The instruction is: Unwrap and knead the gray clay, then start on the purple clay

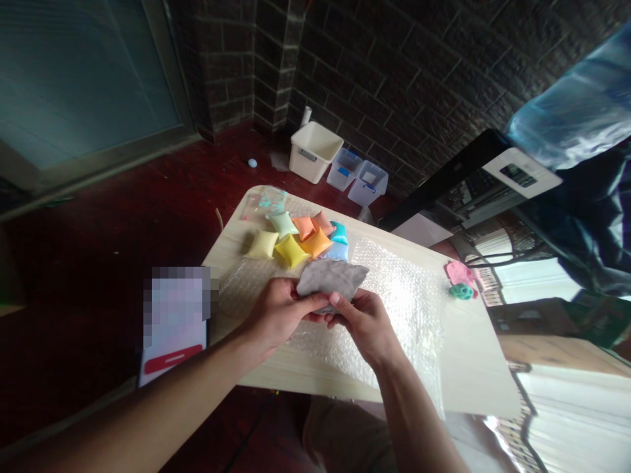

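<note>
Between both hands is a flattened, uneven sheet of grey modelling clay (331, 276), held up over the table. My left hand (280, 309) pinches its left lower edge, thumb on top and fingers underneath. On the right lower edge, my right hand (363, 318) grips the same way, its thumb meeting the left one near the middle. Just beyond the clay lie several small pillow-shaped packets, among them a yellow packet (290, 251), an orange packet (317, 243), a pale green packet (282, 224) and a blue packet (338, 232).
Bubble wrap (404, 295) covers much of the wooden table (473, 355). Pink clay (459, 272) and green clay (462, 292) sit at its right edge. A phone-like screen (172, 328) stands at left. Beyond are a white bin (315, 151) and clear boxes (367, 184) on the floor.
</note>
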Demonstrator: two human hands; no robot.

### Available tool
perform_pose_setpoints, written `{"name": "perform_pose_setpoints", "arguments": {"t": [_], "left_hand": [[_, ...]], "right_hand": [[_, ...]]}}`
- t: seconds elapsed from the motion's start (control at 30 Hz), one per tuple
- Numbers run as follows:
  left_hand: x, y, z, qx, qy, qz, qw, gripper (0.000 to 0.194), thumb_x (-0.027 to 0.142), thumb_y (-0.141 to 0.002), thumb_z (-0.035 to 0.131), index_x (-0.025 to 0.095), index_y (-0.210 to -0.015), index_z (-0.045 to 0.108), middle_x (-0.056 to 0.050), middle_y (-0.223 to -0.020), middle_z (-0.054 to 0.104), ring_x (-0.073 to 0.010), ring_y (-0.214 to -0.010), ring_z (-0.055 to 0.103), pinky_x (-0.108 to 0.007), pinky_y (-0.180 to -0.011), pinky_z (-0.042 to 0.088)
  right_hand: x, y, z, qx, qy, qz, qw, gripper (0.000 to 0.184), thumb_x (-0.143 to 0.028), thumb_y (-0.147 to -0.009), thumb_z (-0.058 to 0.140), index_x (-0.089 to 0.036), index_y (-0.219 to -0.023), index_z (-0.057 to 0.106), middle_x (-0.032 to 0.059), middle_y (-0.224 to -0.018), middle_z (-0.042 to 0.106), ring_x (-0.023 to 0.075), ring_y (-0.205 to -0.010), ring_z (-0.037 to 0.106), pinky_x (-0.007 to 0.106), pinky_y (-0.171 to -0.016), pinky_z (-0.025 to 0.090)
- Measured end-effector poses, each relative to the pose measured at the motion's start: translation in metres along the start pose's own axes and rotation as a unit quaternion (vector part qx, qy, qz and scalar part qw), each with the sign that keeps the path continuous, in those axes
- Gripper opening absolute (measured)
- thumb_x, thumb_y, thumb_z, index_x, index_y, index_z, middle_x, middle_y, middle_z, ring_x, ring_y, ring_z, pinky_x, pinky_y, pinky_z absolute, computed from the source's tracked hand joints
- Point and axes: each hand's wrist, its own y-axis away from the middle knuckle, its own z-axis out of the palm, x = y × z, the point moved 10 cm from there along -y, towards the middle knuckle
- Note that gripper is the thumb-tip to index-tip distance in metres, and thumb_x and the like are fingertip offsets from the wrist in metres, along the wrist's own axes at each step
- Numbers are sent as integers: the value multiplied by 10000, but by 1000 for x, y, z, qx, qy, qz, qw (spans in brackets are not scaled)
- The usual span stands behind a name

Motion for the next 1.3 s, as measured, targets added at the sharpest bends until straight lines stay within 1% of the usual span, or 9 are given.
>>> {"name": "perform_pose_setpoints", "arguments": {"t": [0.2, 0.37, 0.47, 0.67, 0.83, 1.0, 1.1, 1.2, 1.3], "left_hand": [[-1, 2, 8, -36, 18, -14, 999, 344, 423, -847, 865, 120, -1005, 828, -130, -970, 837, -215, -788, 794, -298, -720, 639], [-5, 0, 1, -5, 27, -19, 999, 360, 440, -867, 844, 103, -993, 829, -141, -941, 841, -217, -776, 801, -310, -740, 653], [-4, 0, -3, 11, 14, -15, 1000, 330, 424, -845, 857, 112, -954, 838, -133, -901, 842, -230, -760, 805, -332, -743, 661], [-1, 2, 2, -14, 19, -18, 1000, 357, 452, -855, 842, 114, -968, 837, -128, -945, 834, -254, -813, 812, -372, -815, 659], [5, 1, -2, 5, 7, 9, 1000, 351, 488, -860, 825, 142, -823, 781, -72, -801, 787, -236, -740, 789, -383, -797, 655], [8, 0, -6, 21, -21, 18, 999, 338, 461, -857, 819, 139, -772, 761, -71, -713, 762, -215, -658, 763, -356, -725, 652], [9, 1, -3, 10, -5, 21, 1000, 343, 467, -881, 796, 131, -817, 778, -91, -781, 783, -218, -693, 764, -364, -746, 657], [7, 3, 5, -26, 17, 11, 999, 343, 463, -905, 783, 133, -996, 799, -117, -973, 814, -238, -829, 788, -366, -790, 660], [1, 3, 9, -44, 4, -4, 999, 390, 411, -840, 862, 138, -1109, 792, -132, -1071, 822, -242, -875, 797, -341, -780, 653]], "right_hand": [[-1, 0, -7, 20, -37, 7, 999, 318, -427, -735, 967, -150, -719, 813, 38, -627, 727, 118, -543, 617, 244, -535, 499], [0, -1, -16, 63, -49, 14, 997, 348, -430, -713, 978, -135, -726, 793, 43, -642, 726, 109, -539, 607, 230, -519, 482], [2, 0, -12, 46, -40, 24, 998, 370, -470, -746, 948, -133, -794, 803, 60, -693, 748, 137, -600, 647, 247, -557, 516], [-2, -1, -15, 63, -38, -2, 997, 316, -397, -717, 974, -140, -740, 791, 45, -685, 743, 132, -584, 629, 257, -551, 504], [-1, -1, -17, 76, -60, 3, 995, 324, -380, -696, 986, -137, -727, 775, 28, -651, 710, 112, -545, 576, 243, -511, 476], [2, 0, -15, 71, -46, 22, 996, 378, -465, -726, 958, -133, -773, 784, 58, -689, 736, 150, -596, 639, 262, -539, 523], [0, -1, -17, 80, -41, 8, 996, 359, -438, -705, 974, -135, -770, 791, 61, -721, 750, 152, -607, 644, 259, -528, 517], [-5, -1, -17, 81, -41, -24, 996, 305, -383, -701, 981, -150, -765, 795, 33, -708, 736, 129, -571, 600, 256, -508, 495], [-5, -1, -15, 72, -35, -33, 996, 282, -370, -726, 969, -152, -748, 791, 22, -688, 725, 122, -559, 597, 248, -498, 482]]}}
